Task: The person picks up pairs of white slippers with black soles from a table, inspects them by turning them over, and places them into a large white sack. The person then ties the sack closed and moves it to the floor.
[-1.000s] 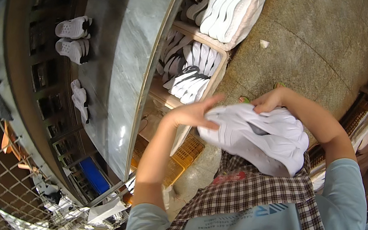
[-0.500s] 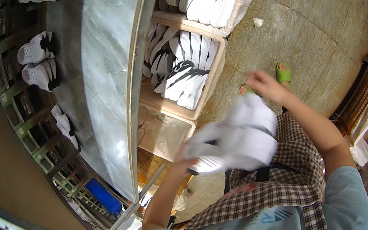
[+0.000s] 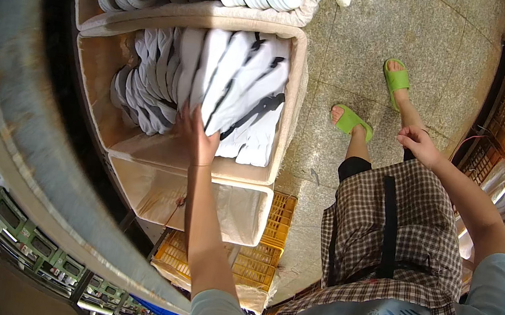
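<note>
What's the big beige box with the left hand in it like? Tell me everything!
This beige, rectangular, open-topped bin has rounded corners and what looks like a soft lining. It stands between two other beige bins and holds curved white, grey and black-marked shoe soles. The bare left hand reaches in, seemingly touching them.

The white soles [image 3: 238, 82] piled toward the right edge of the bin [image 3: 140, 147] look smooth and matt, like moulded foam or rubber. The bin's beige lining is creased, cloth or plastic sheeting, hard to tell which. Beyond its near edge, the yellow crate [image 3: 256, 265] is latticed plastic. The counter [image 3: 25, 119] has a dull, metal-like grey finish; the floor [image 3: 350, 54] looks stony and speckled, the apron [image 3: 361, 209] woven cloth, the green slippers [image 3: 396, 80] smooth rubber or plastic.
</note>
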The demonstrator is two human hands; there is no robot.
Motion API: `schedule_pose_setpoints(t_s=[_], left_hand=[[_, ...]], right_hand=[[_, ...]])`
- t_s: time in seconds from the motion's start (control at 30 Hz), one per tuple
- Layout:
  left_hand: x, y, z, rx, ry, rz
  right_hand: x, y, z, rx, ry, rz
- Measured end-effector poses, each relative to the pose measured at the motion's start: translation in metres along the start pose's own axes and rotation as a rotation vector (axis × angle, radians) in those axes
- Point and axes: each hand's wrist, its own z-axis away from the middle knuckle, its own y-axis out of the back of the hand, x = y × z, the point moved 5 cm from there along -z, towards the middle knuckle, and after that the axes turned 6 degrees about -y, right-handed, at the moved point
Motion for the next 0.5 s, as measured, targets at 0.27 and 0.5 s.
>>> schedule_pose_setpoints(t_s=[0.27, 0.5], left_hand=[[0.004, 0.004, -0.050, -0.142, 0.009, 0.059], [-0.002, -0.025, -0.030, -0.187, 0.303, -0.078]], right_hand=[[0.018, -0.010, -0.018, 0.015, -0.067, 0.037], [-0.011, -0.025, -0.009, -0.006, -0.002, -0.009]])
